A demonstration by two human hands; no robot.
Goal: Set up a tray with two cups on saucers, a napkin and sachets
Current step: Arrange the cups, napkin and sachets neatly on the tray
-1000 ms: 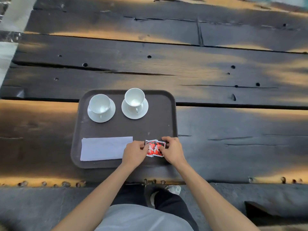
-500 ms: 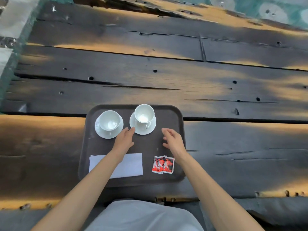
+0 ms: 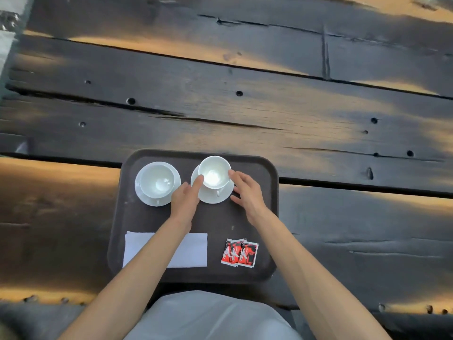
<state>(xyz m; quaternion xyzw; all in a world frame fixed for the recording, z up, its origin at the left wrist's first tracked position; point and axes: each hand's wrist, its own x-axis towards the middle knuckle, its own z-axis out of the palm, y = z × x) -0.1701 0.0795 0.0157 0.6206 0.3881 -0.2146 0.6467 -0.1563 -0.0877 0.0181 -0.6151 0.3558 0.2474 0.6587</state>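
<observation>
A dark brown tray (image 3: pixel 220 222) lies on the wooden table in front of me. At its far side stand two white cups on white saucers: the left cup (image 3: pixel 157 180) and the right cup (image 3: pixel 214 171) on its saucer (image 3: pixel 213 196). My left hand (image 3: pixel 185 200) touches the right cup's left rim with its forefinger. My right hand (image 3: pixel 247 192) has spread fingers against the cup's right rim and the saucer's edge. A white napkin (image 3: pixel 193 251) lies at the tray's near left, partly under my left forearm. Red sachets (image 3: pixel 239 252) lie at the near right.
The table (image 3: pixel 318 133) is made of dark weathered planks with gaps, cracks and bolt holes. Its near edge runs just behind the tray, above my light grey clothing (image 3: pixel 210 317). A pale strip of floor shows at the far left.
Both hands let go of the sachets at the tray's near edge and moved away from me to the right cup, where they now touch its two sides. The camera moved closer.
</observation>
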